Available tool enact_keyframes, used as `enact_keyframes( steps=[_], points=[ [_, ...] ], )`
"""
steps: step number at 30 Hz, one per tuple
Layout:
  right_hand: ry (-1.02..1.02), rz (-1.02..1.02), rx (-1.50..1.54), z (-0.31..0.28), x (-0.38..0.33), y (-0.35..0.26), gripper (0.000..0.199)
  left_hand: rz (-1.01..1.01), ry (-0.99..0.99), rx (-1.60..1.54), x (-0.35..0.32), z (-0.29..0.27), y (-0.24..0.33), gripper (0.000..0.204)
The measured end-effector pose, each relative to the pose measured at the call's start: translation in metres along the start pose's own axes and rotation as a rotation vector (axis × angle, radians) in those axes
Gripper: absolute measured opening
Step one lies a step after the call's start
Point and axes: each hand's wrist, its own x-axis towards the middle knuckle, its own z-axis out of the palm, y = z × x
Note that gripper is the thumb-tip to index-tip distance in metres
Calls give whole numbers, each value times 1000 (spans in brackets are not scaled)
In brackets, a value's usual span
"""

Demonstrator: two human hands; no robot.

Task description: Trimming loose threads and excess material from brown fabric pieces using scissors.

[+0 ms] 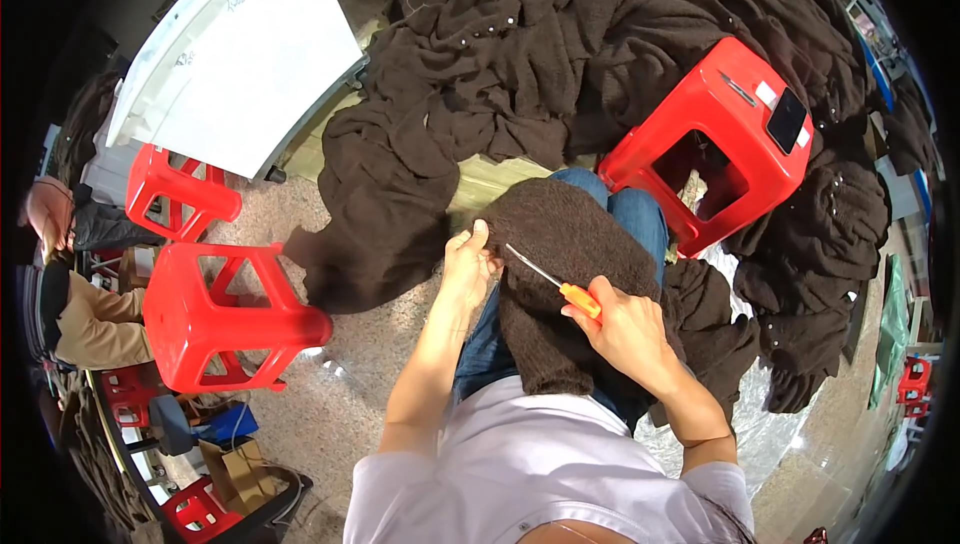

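Observation:
A dark brown fuzzy knit garment point(570, 234) lies across my lap, over blue jeans. My left hand point(468, 262) is closed at the garment's left edge, thumb up, pinching the knit there. In my right hand point(625, 329) is an orange-handled tool with a thin metal shaft point(577, 296), which slants up and left over the garment. Its tip is close to my left fingers, beside the pinched edge. The tip's exact shape is too small to tell, and I cannot tell whether it touches the knit.
Brown knit garments point(490, 44) lie heaped ahead and to the right. A red stool point(720, 134) at the right carries a phone point(787, 121) and small tweezers-like tool point(738, 90). Red stools point(215, 319) and a white panel point(255, 54) stand left. Another person's leg point(95, 319) shows far left.

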Motion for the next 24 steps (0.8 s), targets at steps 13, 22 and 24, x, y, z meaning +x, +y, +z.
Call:
enact_keyframes(
  steps=[13,22,24],
  points=[
    [-191,92,15,-15,-30,3,39,-5,12,57,-12,-4,-19,12],
    [548,473,128,-47,-86,72,42,986,-833,1608,-104,104,-21,87],
    [559,588,51,-44,-108,87,50,1119,-950,1725,-89,115,-59,69]
  ],
)
